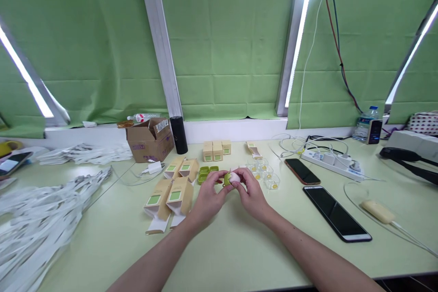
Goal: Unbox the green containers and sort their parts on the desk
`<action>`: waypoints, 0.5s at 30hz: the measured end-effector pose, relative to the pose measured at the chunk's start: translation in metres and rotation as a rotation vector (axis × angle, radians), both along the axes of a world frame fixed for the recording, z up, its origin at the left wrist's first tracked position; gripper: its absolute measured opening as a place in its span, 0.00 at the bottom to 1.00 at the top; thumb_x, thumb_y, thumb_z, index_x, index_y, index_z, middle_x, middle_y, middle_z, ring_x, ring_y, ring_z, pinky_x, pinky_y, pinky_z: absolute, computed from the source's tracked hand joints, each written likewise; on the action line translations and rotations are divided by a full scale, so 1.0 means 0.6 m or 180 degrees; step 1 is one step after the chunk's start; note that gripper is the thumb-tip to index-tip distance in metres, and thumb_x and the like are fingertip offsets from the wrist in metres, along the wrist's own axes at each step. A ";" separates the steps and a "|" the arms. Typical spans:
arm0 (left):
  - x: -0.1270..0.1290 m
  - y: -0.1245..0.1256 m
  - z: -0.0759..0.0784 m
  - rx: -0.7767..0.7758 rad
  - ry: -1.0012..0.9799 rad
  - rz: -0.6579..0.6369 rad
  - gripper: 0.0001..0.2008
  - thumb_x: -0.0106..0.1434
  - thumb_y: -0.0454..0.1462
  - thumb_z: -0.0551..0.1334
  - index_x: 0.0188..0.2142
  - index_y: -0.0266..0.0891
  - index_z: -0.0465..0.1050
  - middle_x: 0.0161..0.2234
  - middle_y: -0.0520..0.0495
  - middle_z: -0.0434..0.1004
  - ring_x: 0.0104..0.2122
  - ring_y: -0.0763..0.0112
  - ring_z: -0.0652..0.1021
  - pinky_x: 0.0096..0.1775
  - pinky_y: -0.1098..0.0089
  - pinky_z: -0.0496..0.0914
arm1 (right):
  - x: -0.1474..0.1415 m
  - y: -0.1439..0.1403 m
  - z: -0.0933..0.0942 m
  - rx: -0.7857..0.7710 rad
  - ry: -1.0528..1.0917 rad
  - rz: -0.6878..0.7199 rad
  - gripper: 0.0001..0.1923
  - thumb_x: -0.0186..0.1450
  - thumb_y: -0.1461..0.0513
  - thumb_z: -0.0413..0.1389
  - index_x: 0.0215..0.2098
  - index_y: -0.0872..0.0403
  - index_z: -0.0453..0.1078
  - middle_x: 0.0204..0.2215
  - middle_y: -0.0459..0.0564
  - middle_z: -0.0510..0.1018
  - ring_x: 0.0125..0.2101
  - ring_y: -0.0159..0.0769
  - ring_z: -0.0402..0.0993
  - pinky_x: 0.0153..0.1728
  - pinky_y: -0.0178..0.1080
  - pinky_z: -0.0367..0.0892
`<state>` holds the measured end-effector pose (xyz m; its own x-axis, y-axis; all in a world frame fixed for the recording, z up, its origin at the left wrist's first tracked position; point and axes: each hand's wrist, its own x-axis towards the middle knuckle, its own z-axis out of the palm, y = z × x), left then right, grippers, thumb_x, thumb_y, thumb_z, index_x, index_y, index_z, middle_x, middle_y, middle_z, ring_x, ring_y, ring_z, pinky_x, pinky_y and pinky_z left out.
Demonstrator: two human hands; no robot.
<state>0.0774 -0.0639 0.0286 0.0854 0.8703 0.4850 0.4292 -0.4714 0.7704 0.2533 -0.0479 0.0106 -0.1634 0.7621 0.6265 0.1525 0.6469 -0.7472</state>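
Observation:
In the middle of the table, my left hand (211, 192) pinches a small olive-green case (226, 179). My right hand (251, 194) grips a whitish rounded piece (234, 177) that touches the green case; fingers partly hide both. Just beyond my left hand lie several olive-green square cases (203, 169). Beyond my right hand are several clear plastic cups (272, 181) with yellow bits in them. To the left stand several tan cartons (180, 191) with green labels, the nearer ones with open flaps.
Small tan boxes (212, 151) stand at the back, near a black cylinder (179, 134) and a cardboard box (149, 140). White strips (51, 219) cover the left side. Two phones (337, 213), a power strip (331, 163) and cables lie to the right.

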 end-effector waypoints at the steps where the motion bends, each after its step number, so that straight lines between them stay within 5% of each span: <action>1: 0.001 0.000 0.000 0.0018 -0.0027 0.0012 0.17 0.66 0.45 0.68 0.53 0.44 0.76 0.50 0.43 0.79 0.47 0.61 0.78 0.50 0.58 0.74 | -0.001 -0.002 0.000 -0.0087 0.0079 0.0037 0.10 0.73 0.56 0.54 0.50 0.50 0.70 0.46 0.53 0.75 0.44 0.43 0.73 0.47 0.46 0.72; 10: 0.014 -0.009 0.005 0.0044 -0.0167 0.0167 0.18 0.63 0.43 0.68 0.51 0.42 0.77 0.50 0.41 0.78 0.44 0.60 0.80 0.48 0.58 0.76 | -0.018 -0.013 -0.002 -0.0954 0.1003 0.0449 0.22 0.69 0.43 0.59 0.50 0.49 0.72 0.47 0.51 0.79 0.48 0.44 0.74 0.51 0.45 0.71; 15: -0.003 0.000 0.005 0.0038 -0.0199 0.0254 0.17 0.64 0.44 0.68 0.51 0.41 0.77 0.48 0.41 0.81 0.46 0.59 0.81 0.49 0.56 0.77 | 0.003 0.009 0.008 -0.1247 0.1951 0.0293 0.26 0.63 0.40 0.64 0.46 0.50 0.75 0.38 0.49 0.81 0.38 0.41 0.76 0.43 0.44 0.72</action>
<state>0.0755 -0.0637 0.0317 -0.0146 0.8674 0.4975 0.4170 -0.4469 0.7914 0.2549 -0.0424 0.0154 0.0548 0.9491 0.3102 -0.4094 0.3047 -0.8600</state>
